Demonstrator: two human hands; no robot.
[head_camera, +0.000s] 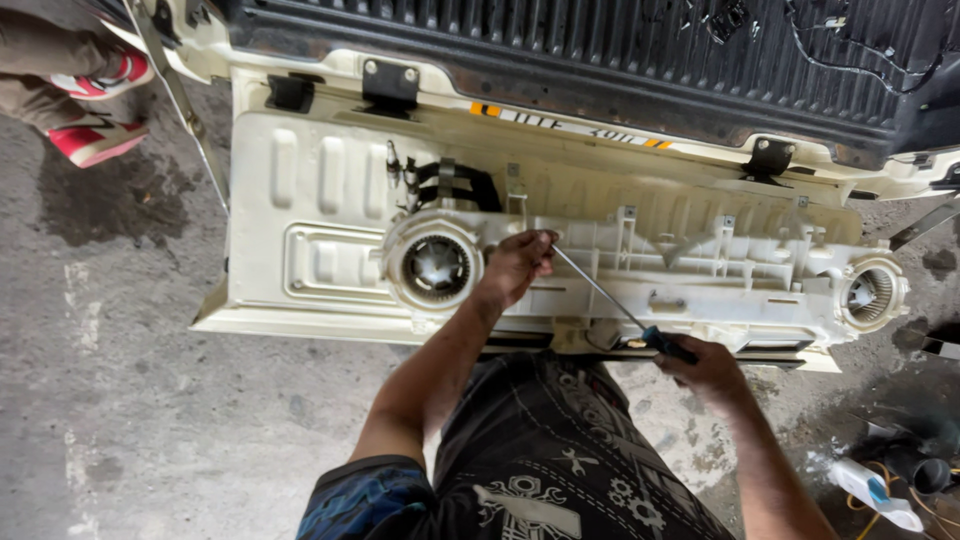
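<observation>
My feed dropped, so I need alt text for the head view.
The right hand grips a long screwdriver whose tip the left hand steadies on a cream plastic blower housing lying on a lowered pickup tailgate. Another person's red-and-white shoes show top left.

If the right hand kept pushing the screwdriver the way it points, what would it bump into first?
Probably the cream plastic housing by the left hand: the right hand aims the screwdriver up-left, and its tip already seems to meet the housing there, though depth is unclear.

Bright, even daylight — soft shadows, sharp focus (slight wide-angle bending at edges)
</observation>
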